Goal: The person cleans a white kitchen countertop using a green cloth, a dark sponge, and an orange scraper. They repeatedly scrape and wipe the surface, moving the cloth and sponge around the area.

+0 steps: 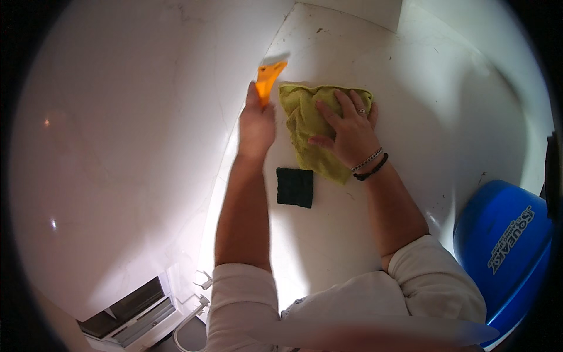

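Observation:
My left hand [256, 130] grips the handle of an orange plastic scraper [266, 81], its wide end pointing away from me. The scraper is close to the seam where the white floor surface meets the marbled panel; whether it touches is unclear. Spread flat on a yellow-green microfiber cloth [303, 119], my right hand [352, 127] has its fingers apart. The cloth lies creased, narrowing to a corner towards me. A dark green scouring pad [294, 188] rests between my forearms, just by the cloth's lower edge.
Marbled white panelling [132, 132] rises on the left. A blue plastic container [501, 237] bearing writing stands at lower right. White pipework [189, 314] and a window-like opening [132, 308] show at lower left. Small dark debris [319, 31] dots the white surface [422, 145].

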`<state>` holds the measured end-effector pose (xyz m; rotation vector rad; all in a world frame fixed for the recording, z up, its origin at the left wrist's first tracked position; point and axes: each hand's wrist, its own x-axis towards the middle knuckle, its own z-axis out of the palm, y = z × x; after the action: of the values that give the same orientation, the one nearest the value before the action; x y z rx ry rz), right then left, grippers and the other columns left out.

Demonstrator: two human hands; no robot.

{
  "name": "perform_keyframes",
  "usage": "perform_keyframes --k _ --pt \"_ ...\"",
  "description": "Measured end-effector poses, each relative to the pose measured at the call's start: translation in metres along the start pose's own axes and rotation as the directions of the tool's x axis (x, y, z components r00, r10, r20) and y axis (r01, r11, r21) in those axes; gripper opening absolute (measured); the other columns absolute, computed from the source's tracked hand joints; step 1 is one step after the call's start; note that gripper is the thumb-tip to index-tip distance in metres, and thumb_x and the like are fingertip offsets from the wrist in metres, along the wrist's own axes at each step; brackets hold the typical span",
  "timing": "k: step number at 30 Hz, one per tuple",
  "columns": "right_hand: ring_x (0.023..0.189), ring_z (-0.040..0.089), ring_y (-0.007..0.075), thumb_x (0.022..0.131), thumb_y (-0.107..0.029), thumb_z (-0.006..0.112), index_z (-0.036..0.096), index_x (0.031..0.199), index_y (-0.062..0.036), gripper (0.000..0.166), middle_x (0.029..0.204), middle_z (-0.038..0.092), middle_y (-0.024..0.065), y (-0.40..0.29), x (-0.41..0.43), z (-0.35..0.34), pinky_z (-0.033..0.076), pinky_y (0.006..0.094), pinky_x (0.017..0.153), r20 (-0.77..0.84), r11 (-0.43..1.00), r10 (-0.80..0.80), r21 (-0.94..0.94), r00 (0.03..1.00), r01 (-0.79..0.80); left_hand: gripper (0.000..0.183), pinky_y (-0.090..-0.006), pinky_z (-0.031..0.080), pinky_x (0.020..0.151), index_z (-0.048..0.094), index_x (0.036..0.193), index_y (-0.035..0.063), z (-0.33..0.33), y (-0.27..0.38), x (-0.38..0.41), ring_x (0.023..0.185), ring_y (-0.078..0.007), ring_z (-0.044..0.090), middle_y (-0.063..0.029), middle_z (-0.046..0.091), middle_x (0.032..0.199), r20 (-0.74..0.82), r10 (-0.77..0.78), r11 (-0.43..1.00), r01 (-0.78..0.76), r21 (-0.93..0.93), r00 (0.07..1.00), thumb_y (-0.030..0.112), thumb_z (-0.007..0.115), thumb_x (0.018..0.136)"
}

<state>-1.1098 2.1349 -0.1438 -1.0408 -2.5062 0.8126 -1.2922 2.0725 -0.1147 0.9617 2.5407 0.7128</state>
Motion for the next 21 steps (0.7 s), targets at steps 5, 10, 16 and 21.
perform_keyframes --k 5,10,16,21 --pt "0.124 0.028 0.0365 0.068 -0.050 0.064 0.047 0.123 -0.0239 0.063 0.132 0.034 0.0135 0.001 0.001 0.002 0.012 0.0635 0.096 -0.007 1.000 0.012 0.014 1.000 -0.012 0.046 -0.0393 0.046 0.082 0.030 0.133 0.0169 -0.054 -0.055 -0.031 0.101 -0.0347 0.053 -0.0184 0.052 0.114 0.127 -0.047 0.936 -0.001 0.351 0.991 0.019 0.045 0.089" --pt "0.124 0.027 0.0360 0.069 -0.045 0.065 0.049 0.121 -0.0219 0.059 0.131 0.035 0.0131 0.001 0.000 0.003 0.013 0.0659 0.094 -0.027 1.000 0.000 0.029 1.000 0.000 0.045 -0.0390 0.045 0.085 0.033 0.131 0.0205 -0.050 -0.075 -0.011 0.101 -0.0333 0.052 -0.0139 0.050 0.119 0.120 0.252 0.893 -0.279 0.353 0.960 0.016 0.046 0.089" --pt "0.123 0.029 0.0361 0.068 -0.044 0.066 0.047 0.121 -0.0224 0.059 0.128 0.037 0.0129 0.002 0.002 0.003 0.013 0.0663 0.094 -0.032 1.000 -0.013 0.018 0.999 0.014 0.042 -0.0368 0.042 0.087 0.037 0.129 0.0222 -0.009 0.011 0.070 0.104 -0.0321 0.051 -0.0156 0.054 0.113 0.146 0.324 0.899 -0.352 0.259 0.935 0.017 0.047 0.088" --pt "0.123 0.029 0.0364 0.067 -0.042 0.067 0.047 0.120 -0.0229 0.060 0.127 0.038 0.0137 0.000 0.003 0.002 0.014 0.0657 0.094 -0.034 0.998 -0.021 0.056 0.999 0.022 0.040 -0.0351 0.041 0.088 0.037 0.129 0.0219 -0.003 0.029 0.102 0.105 -0.0308 0.051 -0.0156 0.053 0.115 0.202 0.260 0.926 -0.304 0.226 0.944 0.022 0.044 0.090"
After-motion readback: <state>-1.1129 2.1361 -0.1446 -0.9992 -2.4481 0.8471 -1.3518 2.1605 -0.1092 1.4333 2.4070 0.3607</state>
